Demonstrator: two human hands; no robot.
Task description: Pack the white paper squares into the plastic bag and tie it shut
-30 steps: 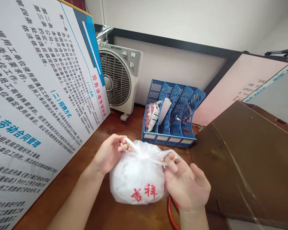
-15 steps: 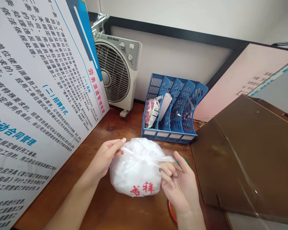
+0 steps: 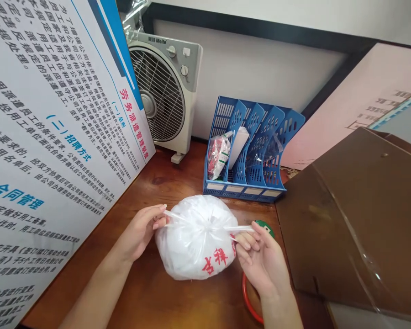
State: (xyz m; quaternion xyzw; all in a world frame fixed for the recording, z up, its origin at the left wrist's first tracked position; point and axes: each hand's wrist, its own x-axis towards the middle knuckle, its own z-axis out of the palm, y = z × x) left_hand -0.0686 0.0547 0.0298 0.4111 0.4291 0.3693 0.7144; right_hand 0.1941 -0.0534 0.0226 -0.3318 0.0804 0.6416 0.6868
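A full white plastic bag (image 3: 195,242) with red characters sits on the brown wooden table (image 3: 147,292), gathered tight at its top. My left hand (image 3: 145,228) pinches a stretched handle on the bag's left side. On the right, my right hand (image 3: 260,256) pinches the opposite handle, pulled out in a taut strip. What fills the bag is hidden by the cloudy plastic. Partly behind my right hand are a green round object (image 3: 265,227) and a red ring-shaped edge (image 3: 248,297).
Behind the bag stands a blue file rack (image 3: 246,192) with packets in its slots. A box fan (image 3: 160,91) is at the back left, beside a large printed board (image 3: 71,137). A brown box (image 3: 356,219) borders the right side.
Both handles are now drawn out thinner and tauter, with the bag's top cinched closer. The bag has turned slightly, its red characters shifting right. My right hand has moved a little right.
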